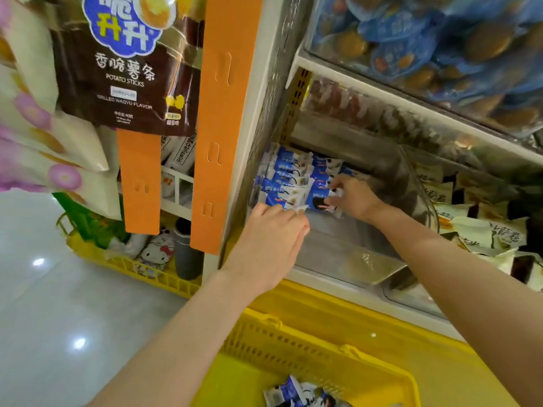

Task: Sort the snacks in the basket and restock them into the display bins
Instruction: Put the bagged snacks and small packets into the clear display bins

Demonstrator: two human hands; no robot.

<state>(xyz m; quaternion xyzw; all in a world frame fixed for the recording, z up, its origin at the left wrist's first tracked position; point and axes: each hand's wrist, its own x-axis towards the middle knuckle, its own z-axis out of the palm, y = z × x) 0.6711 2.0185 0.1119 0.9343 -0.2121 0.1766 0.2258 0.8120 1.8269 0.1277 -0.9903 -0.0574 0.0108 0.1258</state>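
Observation:
Blue-and-white snack packets (289,179) lie in neat rows at the back left of a clear display bin (346,254). My left hand (271,239) reaches into the bin, and its fingertips hold the front-left packet (277,201). My right hand (354,196) pinches the front-right packet (318,201) by its end. Below, a yellow basket (296,353) holds a few more of the same blue-and-white packets (296,393) at the bottom edge of the view.
The neighbouring bin to the right holds cream and brown packets (482,227). A bin of blue snacks (435,51) sits on the shelf above. An orange strip (223,124) and hanging potato stick bags (126,63) are at left. A second yellow basket (129,265) stands on the floor.

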